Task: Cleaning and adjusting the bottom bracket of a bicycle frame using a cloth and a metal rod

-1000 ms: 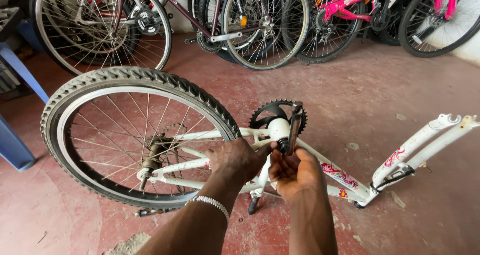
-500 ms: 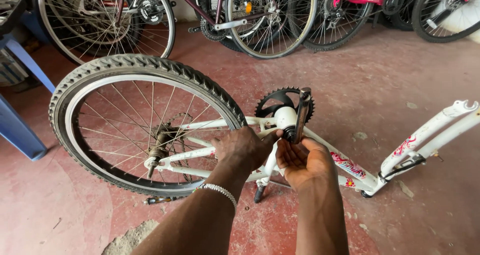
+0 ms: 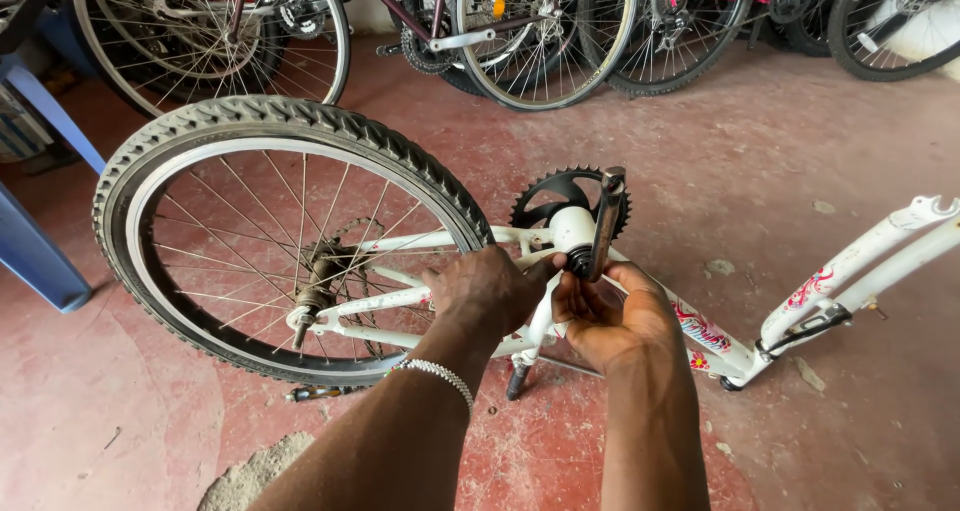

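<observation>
While the white bicycle frame (image 3: 700, 331) lies upside down on the red floor (image 3: 780, 171), its long axis runs from the rear wheel (image 3: 290, 236) at left to the fork (image 3: 880, 251) at right. From the bottom bracket, the crank arm (image 3: 606, 221) stands nearly upright beside the black chainring (image 3: 555, 193). Left hand (image 3: 488, 289) closes around the frame tube; right hand (image 3: 608, 316), palm up, pinches the crank's lower end.

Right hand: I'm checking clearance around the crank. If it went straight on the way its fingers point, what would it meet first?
Probably the dark crank arm at the white bottom bracket shell; the right hand fingers already look to be touching there.
</observation>
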